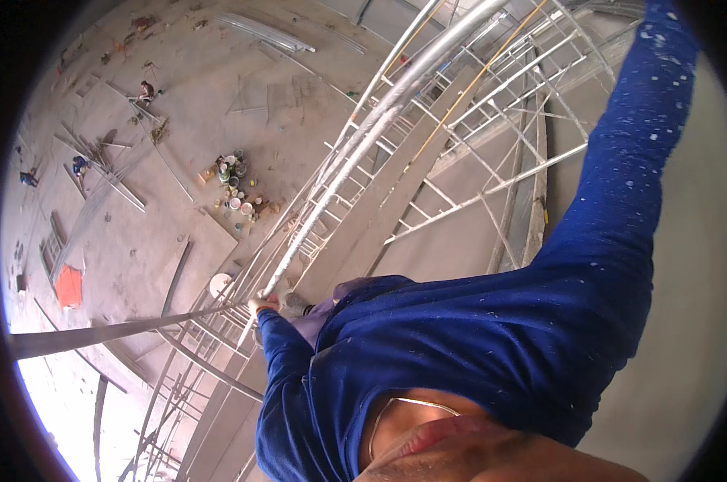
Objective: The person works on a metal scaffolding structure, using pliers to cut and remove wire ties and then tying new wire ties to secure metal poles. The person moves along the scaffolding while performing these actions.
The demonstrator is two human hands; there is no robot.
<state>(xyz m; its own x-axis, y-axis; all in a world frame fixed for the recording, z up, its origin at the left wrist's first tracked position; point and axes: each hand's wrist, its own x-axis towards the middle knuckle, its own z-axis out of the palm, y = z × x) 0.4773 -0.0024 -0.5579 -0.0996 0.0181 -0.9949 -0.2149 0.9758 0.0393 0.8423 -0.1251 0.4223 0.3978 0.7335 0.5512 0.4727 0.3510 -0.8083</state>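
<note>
My left hand (263, 304), pale at the fingers, is closed at the lower end of a long silvery scaffold rail (335, 181). A dark, flat bar (122, 331) runs in from the left edge and meets the rail near that hand. My right arm, in a blue sleeve (620, 153) spotted with white paint, stretches up along the smooth pale wall (693, 273). The hand at its end lies beyond the upper edge. Below the rail, beside my left hand, part of my leg and a grey shoe (295, 305) show.
Scaffold frames (500, 120) with ladder rungs and planks (379, 201) extend along the wall. Far below lies a concrete floor (194, 64) with several buckets (235, 189), loose boards, metal lengths (267, 32) and an orange sheet (69, 287). Other people (145, 91) are down there.
</note>
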